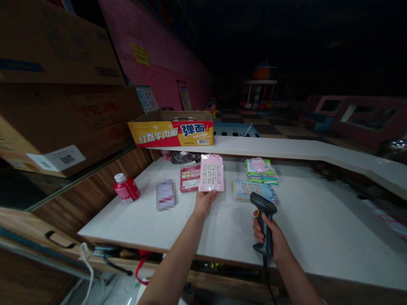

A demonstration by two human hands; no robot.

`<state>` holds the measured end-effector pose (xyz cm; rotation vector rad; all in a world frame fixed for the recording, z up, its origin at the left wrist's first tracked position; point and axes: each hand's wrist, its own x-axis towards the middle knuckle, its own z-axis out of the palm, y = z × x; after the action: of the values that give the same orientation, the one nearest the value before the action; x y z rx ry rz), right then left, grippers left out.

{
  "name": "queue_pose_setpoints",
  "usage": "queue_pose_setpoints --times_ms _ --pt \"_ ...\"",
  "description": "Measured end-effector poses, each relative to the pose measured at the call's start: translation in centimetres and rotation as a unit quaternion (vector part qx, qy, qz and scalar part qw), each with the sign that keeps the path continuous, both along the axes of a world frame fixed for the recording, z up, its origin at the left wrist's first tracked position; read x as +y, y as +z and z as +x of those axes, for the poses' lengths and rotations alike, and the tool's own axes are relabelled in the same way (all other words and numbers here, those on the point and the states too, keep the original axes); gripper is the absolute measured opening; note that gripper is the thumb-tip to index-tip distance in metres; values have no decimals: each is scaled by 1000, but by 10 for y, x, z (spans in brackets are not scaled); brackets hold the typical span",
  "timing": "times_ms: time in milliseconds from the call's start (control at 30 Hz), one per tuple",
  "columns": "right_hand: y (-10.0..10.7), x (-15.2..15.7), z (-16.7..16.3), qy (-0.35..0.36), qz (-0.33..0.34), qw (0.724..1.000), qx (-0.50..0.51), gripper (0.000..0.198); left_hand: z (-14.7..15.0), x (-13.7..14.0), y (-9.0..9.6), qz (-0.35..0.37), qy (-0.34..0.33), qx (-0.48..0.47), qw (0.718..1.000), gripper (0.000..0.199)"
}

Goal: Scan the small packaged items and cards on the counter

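Two at once: pinching a pink packet (pixel 211 171) by its bottom edge in the left hand (pixel 206 201), above the white counter (pixel 143 226), partly hiding a red packet (pixel 189 179); clasping a scanner (pixel 263 205) in the right hand (pixel 270 235), blocking part of a blue packet (pixel 245 189). Cannot make out contents of the open carton (pixel 171 135) on the ledge (pixel 286 147). Further left, passing a red bottle (pixel 127 189).

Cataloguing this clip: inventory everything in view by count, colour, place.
table: 1, white, centre
card: 1, pink, in left hand
scanner: 1, black, in right hand
red packet: 1+, red, beside card
other packet: 1+, blue-yellow, behind scanner
stack: 1, mostly green, table's rear
bottle: 1, red, table's left
blurred item: 1, purple, beside bottle
noodle box: 1, red-yellow, ledge
cartons: 2, brown, left
sign: 1, yellow, wall
clutter: uncounted, mixed, below table
dim background: unclear
hands: 2, bare, front
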<state>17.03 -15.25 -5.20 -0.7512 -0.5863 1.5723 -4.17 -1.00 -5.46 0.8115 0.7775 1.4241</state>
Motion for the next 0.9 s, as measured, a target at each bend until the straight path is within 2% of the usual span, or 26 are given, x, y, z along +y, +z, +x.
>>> queue_pose_setpoints --times_ms 133,267,367,500,733,900 --pt "4 3 -7 -17 -17 998 -58 44 5 4 -11 32 70 -21 997 64" --pt "17 7 -22 -27 -54 986 -157 49 6 6 -15 32 86 -15 996 64" --pt "27 9 -36 -11 -51 976 -210 49 6 6 -15 43 85 -3 995 61" --pt "37 8 -49 23 -30 975 -218 49 7 3 -13 42 92 13 995 54" --pt "46 5 -53 1 -39 975 -219 47 8 0 -11 44 101 76 991 45" --pt "50 5 -51 4 -35 978 -205 49 7 4 -16 43 102 36 993 50"
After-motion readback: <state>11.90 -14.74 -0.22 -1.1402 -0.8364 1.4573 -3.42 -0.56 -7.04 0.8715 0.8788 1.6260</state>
